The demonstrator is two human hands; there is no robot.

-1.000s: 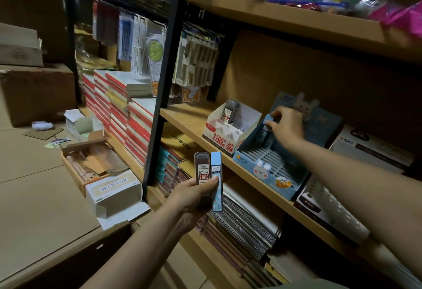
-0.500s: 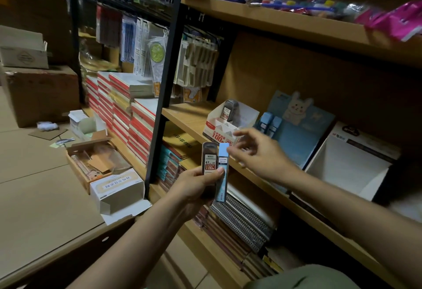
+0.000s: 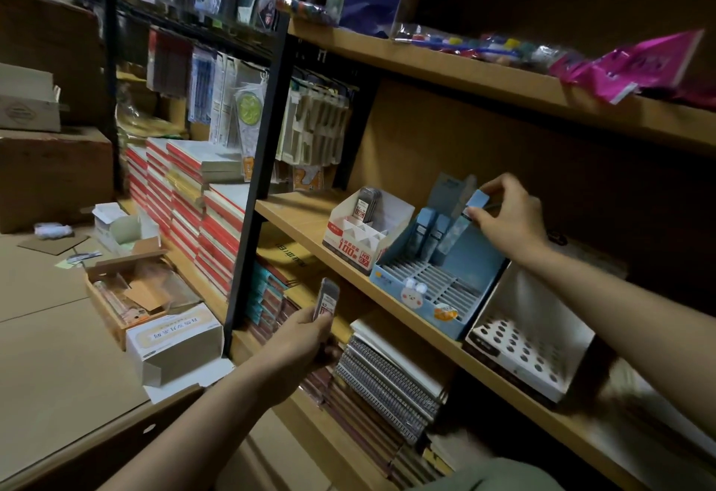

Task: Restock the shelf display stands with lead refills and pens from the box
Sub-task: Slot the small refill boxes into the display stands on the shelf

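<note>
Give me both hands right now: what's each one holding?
Left hand: closed on a dark refill case.
Right hand: closed on a blue refill case over the blue stand.

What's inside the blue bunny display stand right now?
In the blue cardboard bunny display stand: two blue lead refill cases upright in the back row; the right hand lowers a third. Front slots empty; slot bottoms hidden.

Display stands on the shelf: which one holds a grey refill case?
The white-and-red stand, leftmost; a grey case stands at its back. The blue stand holds blue ones.
</note>
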